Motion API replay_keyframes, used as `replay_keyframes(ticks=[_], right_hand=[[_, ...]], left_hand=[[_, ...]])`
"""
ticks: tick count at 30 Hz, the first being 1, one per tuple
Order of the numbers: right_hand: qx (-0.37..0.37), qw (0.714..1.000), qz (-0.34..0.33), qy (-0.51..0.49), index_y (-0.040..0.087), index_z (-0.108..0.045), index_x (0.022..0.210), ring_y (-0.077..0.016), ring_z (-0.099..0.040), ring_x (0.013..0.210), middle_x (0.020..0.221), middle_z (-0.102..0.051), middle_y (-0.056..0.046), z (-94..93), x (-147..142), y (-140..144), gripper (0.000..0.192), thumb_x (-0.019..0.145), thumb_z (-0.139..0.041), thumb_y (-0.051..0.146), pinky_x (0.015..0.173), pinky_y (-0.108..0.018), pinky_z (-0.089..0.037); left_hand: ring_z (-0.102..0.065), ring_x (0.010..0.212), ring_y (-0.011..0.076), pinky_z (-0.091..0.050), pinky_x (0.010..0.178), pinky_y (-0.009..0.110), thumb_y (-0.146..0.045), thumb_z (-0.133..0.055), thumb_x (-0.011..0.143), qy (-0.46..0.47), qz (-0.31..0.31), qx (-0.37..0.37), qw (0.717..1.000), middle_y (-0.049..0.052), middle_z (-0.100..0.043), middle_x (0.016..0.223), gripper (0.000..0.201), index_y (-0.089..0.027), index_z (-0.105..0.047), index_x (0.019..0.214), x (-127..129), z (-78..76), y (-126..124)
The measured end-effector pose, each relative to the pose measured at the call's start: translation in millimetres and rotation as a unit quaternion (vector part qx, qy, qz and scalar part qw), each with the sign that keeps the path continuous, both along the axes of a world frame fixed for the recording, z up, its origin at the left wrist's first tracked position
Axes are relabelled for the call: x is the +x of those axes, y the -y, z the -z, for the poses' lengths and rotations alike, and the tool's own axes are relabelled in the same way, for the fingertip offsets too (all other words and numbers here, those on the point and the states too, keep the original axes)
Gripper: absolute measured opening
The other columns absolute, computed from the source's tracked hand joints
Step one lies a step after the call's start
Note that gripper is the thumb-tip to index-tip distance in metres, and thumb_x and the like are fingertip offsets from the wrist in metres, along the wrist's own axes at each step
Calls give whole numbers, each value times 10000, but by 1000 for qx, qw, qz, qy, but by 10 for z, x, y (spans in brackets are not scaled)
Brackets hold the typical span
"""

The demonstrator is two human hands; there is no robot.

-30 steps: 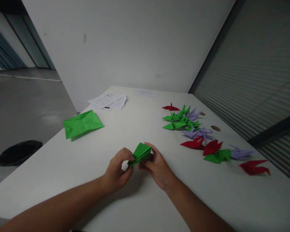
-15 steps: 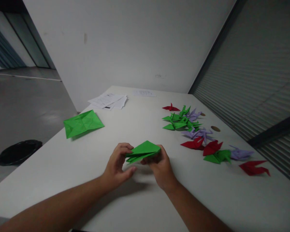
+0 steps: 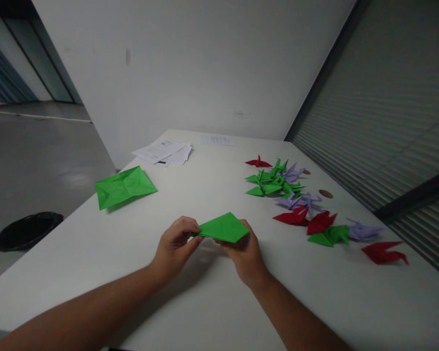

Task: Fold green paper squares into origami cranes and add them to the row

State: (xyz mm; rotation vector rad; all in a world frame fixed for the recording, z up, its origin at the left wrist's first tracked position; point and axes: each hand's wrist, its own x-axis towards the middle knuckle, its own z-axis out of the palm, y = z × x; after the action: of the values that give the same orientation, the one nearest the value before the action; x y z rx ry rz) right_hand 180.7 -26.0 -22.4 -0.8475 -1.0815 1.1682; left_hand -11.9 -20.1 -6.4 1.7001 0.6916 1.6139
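A white table (image 3: 212,302) fills the scene, set against a pale wall. To the right on it lies a scatter of paper cranes (image 3: 300,204) in green, red and lilac; far left rests a creased green sheet (image 3: 123,186), with white papers (image 3: 164,152) behind it near the far edge. A black bin (image 3: 25,230) sits on the floor to the left. Near the middle, a folded green paper (image 3: 223,228) is held just above the table between both hands. The left hand (image 3: 174,248) pinches its left tip between thumb and fingers; the right hand (image 3: 247,253) grips its right corner, thumb beneath, fingers curled round the edge.
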Motion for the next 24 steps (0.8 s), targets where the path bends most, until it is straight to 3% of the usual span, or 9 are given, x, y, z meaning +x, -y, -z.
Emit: replay_keyframes(ticks=[6, 15, 20, 24], right_hand=[[0, 994, -8, 110, 208, -716, 1020, -219, -663, 824, 931, -745, -26, 5, 100, 13, 339, 708, -847, 191, 742, -314, -532], [-64, 998, -28, 6, 195, -751, 836, -168, -619, 677, 765, -737, 2, -144, 12, 16, 199, 689, -876, 245, 650, -272, -488], [-73, 995, -52, -40, 194, -765, 846, -185, -647, 724, 800, -759, -15, -88, 37, 16, 238, 674, -908, 272, 721, -309, -523], [-47, 996, -77, -7, 178, -780, 920, -206, -667, 799, 883, -772, -48, 6, 65, 10, 284, 684, -916, 261, 785, -339, -536]], left_hand=[[-684, 866, 130, -576, 796, 247, -95, -767, 847, 68, -1, -84, 994, 29, -701, 947, 267, -219, -685, 1069, 7, 35, 16], [-745, 864, 142, -612, 802, 250, -72, -815, 794, 118, 20, -119, 986, 30, -762, 920, 305, -196, -663, 1027, 5, -55, 72], [-749, 798, 141, -613, 758, 251, -81, -825, 792, 117, 37, -96, 988, 23, -776, 875, 371, -215, -636, 1082, -23, -85, 74], [-719, 769, 132, -591, 726, 230, -122, -838, 790, 79, -9, -72, 994, 17, -750, 833, 246, -202, -679, 960, -61, -84, 43]])
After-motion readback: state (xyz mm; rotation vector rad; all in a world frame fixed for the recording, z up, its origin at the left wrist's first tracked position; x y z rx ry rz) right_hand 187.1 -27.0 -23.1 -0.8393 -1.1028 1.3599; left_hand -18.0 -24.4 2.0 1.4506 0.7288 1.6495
